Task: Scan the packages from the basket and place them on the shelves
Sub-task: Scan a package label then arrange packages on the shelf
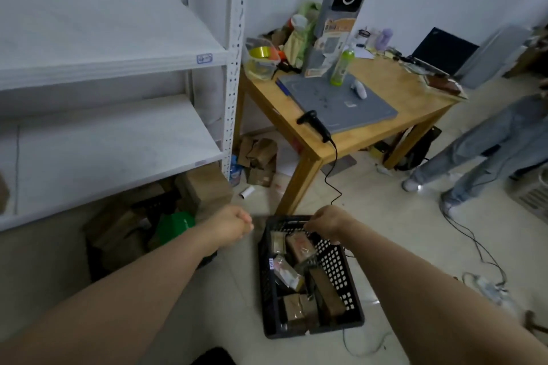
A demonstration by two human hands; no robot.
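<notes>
Our right hand (327, 224) has its fingers curled over the far rim of the black basket (336, 264), which sits on the floor (385, 231) just in front of the leg of the wooden table (415, 92). Our left hand (234, 227) hangs beside it with the fingers curled in; we see nothing in them. The packages (299, 246) all lie in the basket, loosely heaped, brown boxes mixed with clear-wrapped ones. The white shelves (118, 139) to our left look bare where we can see them, so we judge the task barely begun. The scanner (315, 124) lies on the near edge of the table, and its black cord (335, 169) drops to the floor right by our right hand. That is our main worry: if we drag or lift the basket by one rim, the cord may catch on it and pull the scanner off the edge. A one-handed pull at the rim could also tip the basket and slide the packages into a heap or out onto the floor. More cables lie close on the right, and another person's legs (474, 157) stand near, so a wide swing could snag or bump.
</notes>
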